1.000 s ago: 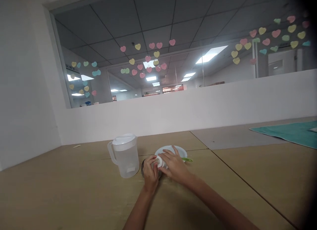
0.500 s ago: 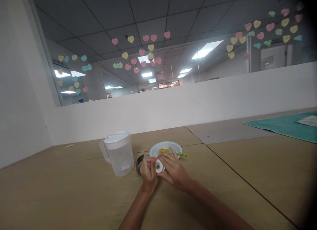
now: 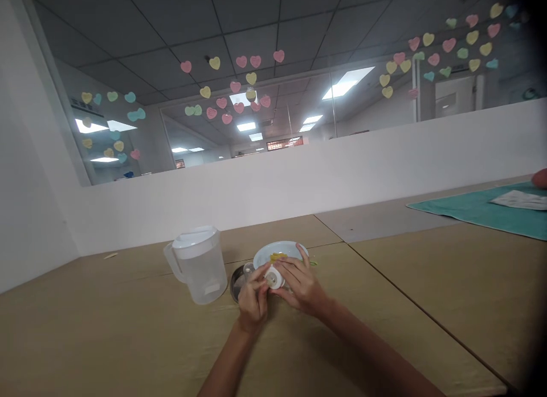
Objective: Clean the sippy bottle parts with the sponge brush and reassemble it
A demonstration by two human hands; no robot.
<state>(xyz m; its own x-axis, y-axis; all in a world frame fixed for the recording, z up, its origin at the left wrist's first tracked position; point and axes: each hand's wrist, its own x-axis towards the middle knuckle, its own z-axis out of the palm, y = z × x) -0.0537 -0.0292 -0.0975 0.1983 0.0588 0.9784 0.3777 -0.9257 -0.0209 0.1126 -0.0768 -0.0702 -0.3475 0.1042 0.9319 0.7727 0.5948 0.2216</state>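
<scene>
Brown tabletop (image 3: 141, 334); white round piece (image 3: 276, 277) between left hand (image 3: 253, 300) and right hand (image 3: 304, 286), both clamped on it

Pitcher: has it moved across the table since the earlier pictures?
No. The pitcher keeps its place against the table seams; the whole view has shifted.

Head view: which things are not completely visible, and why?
In the head view:
White round piece: partly covered by the right hand.
Metal bowl: right side behind the left hand.
Plate: near part behind the right hand.
Teal cloth: cut off by the right edge.
Reddish thing: cut by that edge, unidentifiable.
</scene>
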